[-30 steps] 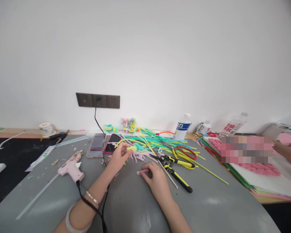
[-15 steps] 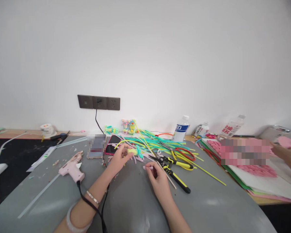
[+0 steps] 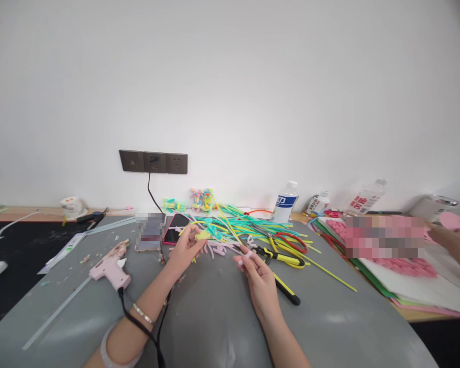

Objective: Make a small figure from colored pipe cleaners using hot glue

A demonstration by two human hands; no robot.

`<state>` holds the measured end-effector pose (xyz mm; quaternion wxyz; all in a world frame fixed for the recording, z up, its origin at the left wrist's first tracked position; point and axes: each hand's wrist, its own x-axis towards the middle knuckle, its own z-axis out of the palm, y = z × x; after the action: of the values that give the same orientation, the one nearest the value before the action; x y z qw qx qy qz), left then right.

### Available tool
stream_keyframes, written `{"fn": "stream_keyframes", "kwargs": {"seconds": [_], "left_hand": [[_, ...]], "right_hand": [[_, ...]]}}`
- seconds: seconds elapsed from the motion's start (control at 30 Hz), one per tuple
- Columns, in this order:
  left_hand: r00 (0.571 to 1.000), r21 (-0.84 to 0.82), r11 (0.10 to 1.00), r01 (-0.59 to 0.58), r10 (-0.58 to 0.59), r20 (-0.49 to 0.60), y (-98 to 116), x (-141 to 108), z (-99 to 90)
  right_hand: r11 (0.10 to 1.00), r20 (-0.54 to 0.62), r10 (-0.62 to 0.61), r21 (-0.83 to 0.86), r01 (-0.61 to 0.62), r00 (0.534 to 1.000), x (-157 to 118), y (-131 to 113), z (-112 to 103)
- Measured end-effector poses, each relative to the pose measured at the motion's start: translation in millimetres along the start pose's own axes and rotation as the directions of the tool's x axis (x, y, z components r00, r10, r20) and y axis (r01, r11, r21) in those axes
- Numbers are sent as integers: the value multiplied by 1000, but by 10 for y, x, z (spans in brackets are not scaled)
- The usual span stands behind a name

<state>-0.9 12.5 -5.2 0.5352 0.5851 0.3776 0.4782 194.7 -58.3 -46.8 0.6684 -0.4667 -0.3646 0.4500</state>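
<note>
My left hand (image 3: 187, 246) is closed on a small yellow and teal pipe-cleaner figure (image 3: 210, 231), above the near edge of the pipe-cleaner pile. My right hand (image 3: 256, 271) pinches a small pale pink piece (image 3: 247, 256) between thumb and fingers. Beside and partly behind that hand lie pliers with yellow and black handles (image 3: 286, 290). Teal, yellow and lilac pipe cleaners (image 3: 237, 219) are heaped beyond both hands. Red-handled scissors (image 3: 291, 241) rest on the heap's right side.
A pink glue gun (image 3: 113, 268) with a black cable lies left on the grey mat (image 3: 199, 322). Phones, small finished figures (image 3: 201, 200) and a bottle (image 3: 285, 203) stand or lie farther back. Another person's arm (image 3: 454, 248) reaches in at right, by pink braided material (image 3: 410, 267).
My right hand has moved right and slightly up with the pink piece, now covering part of the pliers. My left hand has shifted slightly left, and the figure in it has tilted.
</note>
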Motion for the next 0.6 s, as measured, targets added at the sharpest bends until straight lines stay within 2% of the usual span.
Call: {"fn": "stream_keyframes", "kwargs": {"seconds": [0.13,0.33,0.6], "left_hand": [[1000,-12,1000,-15,15,4,21,-9,7],[1000,-45,999,1,-1,-5,50,-25,28],[1000,-87,996,19,-19,5,3,-10,19]], "right_hand": [[997,-10,-14,73,14,1000,-7,-29,20],[1000,-5,-26,16,26,1000,-10,-63,27],[984,-33,63,171,-56,997,-8,-82,31]]}}
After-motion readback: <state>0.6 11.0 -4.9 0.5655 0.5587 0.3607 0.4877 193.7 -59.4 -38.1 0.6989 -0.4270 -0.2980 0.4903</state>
